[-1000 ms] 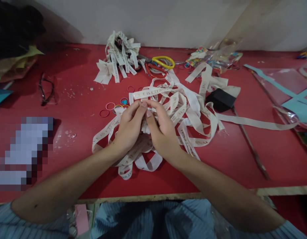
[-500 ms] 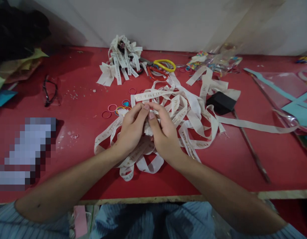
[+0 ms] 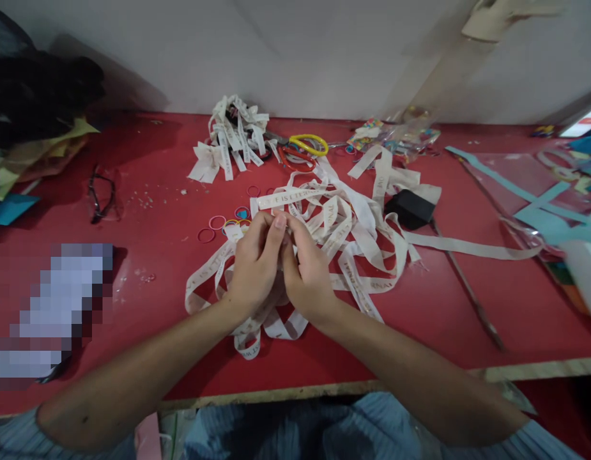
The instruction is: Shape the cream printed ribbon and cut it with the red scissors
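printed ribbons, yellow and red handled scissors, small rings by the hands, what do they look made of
Printed ribbons: likely thin fabric, mostly matte, since they curl softly and one end frays into threads.
Scissors: handles seem smooth plastic or plastic-coated, from their even bright colour; grey blades look like metal.
Small rings: perhaps rubber or plastic, being thin bright loops, but too small to settle.

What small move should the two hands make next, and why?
Perhaps ease the right hand slightly away from the left hand: they sit close together above the printed ribbons, hiding whatever lies between, so a gap might allow checking it.
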Tool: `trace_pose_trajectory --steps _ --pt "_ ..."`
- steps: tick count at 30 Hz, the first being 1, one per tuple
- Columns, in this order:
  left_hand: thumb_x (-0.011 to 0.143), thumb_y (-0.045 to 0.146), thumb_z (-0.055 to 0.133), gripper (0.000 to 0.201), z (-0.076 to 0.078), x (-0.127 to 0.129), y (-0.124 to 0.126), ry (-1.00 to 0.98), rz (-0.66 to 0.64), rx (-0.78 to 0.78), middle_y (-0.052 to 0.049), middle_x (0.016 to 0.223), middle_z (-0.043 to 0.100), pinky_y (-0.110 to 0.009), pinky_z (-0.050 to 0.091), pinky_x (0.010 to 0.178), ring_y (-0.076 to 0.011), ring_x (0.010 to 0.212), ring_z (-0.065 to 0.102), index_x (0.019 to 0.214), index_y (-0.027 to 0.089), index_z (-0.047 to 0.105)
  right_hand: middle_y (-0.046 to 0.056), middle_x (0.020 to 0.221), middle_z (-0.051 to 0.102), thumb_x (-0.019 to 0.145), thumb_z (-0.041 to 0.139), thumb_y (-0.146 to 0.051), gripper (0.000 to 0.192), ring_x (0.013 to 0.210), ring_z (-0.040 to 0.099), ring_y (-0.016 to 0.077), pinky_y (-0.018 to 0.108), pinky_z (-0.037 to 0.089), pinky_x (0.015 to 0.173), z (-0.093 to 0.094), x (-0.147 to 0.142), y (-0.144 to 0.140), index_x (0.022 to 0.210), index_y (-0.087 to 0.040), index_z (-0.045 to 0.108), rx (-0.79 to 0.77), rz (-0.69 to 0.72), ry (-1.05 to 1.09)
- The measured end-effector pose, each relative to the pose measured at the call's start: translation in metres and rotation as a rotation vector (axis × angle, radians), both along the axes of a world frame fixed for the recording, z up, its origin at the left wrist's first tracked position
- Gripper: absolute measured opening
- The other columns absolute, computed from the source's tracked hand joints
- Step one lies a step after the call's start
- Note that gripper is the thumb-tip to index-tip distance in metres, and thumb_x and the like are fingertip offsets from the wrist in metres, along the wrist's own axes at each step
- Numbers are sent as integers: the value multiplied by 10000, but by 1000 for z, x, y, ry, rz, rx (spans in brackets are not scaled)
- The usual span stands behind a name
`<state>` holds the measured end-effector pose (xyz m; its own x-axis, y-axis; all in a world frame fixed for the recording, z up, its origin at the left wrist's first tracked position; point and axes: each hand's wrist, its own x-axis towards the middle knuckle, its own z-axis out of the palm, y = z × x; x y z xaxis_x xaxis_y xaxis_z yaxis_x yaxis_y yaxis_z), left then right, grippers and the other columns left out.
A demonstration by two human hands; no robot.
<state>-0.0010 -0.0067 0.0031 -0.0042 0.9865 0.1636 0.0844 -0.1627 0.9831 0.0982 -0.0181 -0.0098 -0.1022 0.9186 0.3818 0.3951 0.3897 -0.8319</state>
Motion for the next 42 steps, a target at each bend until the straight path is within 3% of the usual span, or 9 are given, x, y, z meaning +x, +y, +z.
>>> trace_pose_trajectory --steps 4,9,12,18,27,32,42 --pt "977 366 398 254 -1 1 -2 21 2 12 33 697 458 -239 369 605 -102 623 419 784 210 451 67 1321 593 979 339 -256 407 1230 556 206 381 488 1019 8 2 7 1375 -225 431 46 -34 -97" --pt "986 385 365 283 -4 -1 1 21 94 25 31 694 429 -256 338 568 -108 610 384 763 213 402 86 1197 667 980 326 -270 406 1058 660 220 394 540 926 13 -5 12 1361 -216 456 63 -41 -194" --pt "987 382 361 284 -5 -4 4 54 124 19 31 684 441 -259 328 552 -108 601 389 765 213 414 73 1212 661 980 343 -267 392 1091 646 208 378 542 926 10 -10 14 1349 -227 468 74 -26 -147" --pt "974 314 410 229 0 -7 6 78 65 84 20 722 509 -245 380 604 -111 651 452 780 209 469 45 1315 596 979 388 -274 366 1231 554 193 379 494 1020 2 -3 15 1330 -268 489 104 -24 15" --pt "970 371 401 273 -1 -4 4 11 41 28 22 693 468 -239 404 610 -117 638 448 749 219 450 37 1294 617 977 389 -249 365 1226 561 185 359 505 1006 2 -1 9 1322 -287 499 97 -33 83" --pt "967 416 392 245 -4 0 1 28 31 -34 15 749 496 -252 414 648 -120 669 466 840 223 474 61 1309 603 974 383 -260 377 1218 568 209 377 521 979 -2 -4 10 1337 -269 485 50 -86 57" --pt "949 280 459 194 3 -4 7 113 76 94 15 711 523 -238 406 610 -121 656 476 773 211 497 46 1311 598 989 360 -298 353 1196 574 176 368 479 1028 2 -3 13 1309 -274 509 46 -29 137"
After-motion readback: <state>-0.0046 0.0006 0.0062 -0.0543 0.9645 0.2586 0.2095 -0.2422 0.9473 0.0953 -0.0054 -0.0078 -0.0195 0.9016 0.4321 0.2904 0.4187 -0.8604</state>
